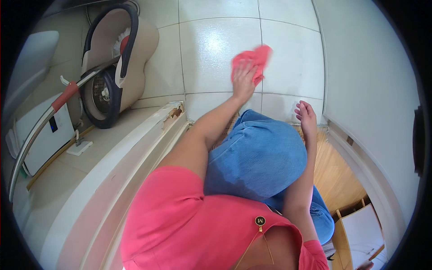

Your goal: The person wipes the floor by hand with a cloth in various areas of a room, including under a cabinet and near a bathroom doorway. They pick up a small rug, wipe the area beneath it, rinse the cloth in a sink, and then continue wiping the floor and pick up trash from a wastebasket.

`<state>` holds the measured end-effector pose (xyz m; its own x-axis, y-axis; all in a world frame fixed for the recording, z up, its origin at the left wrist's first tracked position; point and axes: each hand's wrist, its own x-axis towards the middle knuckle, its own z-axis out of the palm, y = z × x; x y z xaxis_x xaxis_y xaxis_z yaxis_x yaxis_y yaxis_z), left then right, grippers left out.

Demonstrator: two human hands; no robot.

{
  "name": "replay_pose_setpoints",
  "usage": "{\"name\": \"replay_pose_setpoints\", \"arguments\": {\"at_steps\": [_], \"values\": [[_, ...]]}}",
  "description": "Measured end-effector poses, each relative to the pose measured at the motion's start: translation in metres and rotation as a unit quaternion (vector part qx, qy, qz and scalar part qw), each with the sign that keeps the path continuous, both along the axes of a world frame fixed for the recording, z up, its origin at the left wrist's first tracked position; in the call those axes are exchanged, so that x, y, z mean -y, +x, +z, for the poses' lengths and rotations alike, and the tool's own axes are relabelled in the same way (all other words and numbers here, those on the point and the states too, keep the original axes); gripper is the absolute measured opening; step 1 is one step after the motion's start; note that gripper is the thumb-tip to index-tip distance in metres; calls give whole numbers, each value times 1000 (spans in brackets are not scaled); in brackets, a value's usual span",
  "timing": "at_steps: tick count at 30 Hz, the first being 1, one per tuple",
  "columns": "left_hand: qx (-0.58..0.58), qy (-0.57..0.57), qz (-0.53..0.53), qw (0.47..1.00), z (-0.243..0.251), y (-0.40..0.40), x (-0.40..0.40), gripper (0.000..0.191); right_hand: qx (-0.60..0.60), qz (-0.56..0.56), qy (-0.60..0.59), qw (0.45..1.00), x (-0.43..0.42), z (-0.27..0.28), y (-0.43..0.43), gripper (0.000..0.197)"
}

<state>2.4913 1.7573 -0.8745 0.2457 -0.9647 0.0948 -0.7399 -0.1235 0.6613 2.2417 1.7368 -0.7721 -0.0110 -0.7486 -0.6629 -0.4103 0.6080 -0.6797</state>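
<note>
My left hand (243, 81) lies palm down on a crumpled pink cloth (260, 59), pressing it against the pale floor tiles (216, 72). Motion blur softens the fingers and the cloth's right edge. Off to the right, my right hand (306, 116) hangs above the floor near the threshold, its fingers loosely bent and holding nothing. Between my arms rises a bent knee in blue jeans (256, 155).
At the left, a mop bucket (148, 44) holds a mop whose metal handle (37, 130) leans outward. A damaged door frame (172, 113) stands close to my left arm. The white door panel (368, 67) is at right; wooden flooring (334, 165) lies below it.
</note>
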Motion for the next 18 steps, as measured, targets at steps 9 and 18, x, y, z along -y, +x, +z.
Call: {"name": "replay_pose_setpoints", "arguments": {"at_steps": [9, 18], "values": [[-109, 289, 311, 899, 6, 54, -125, 79, -21, -113, -23, 993, 2, 0, -59, 34], [235, 199, 26, 951, -13, 5, -27, 76, -517, 42, -540, 663, 68, 141, -68, 40]]}}
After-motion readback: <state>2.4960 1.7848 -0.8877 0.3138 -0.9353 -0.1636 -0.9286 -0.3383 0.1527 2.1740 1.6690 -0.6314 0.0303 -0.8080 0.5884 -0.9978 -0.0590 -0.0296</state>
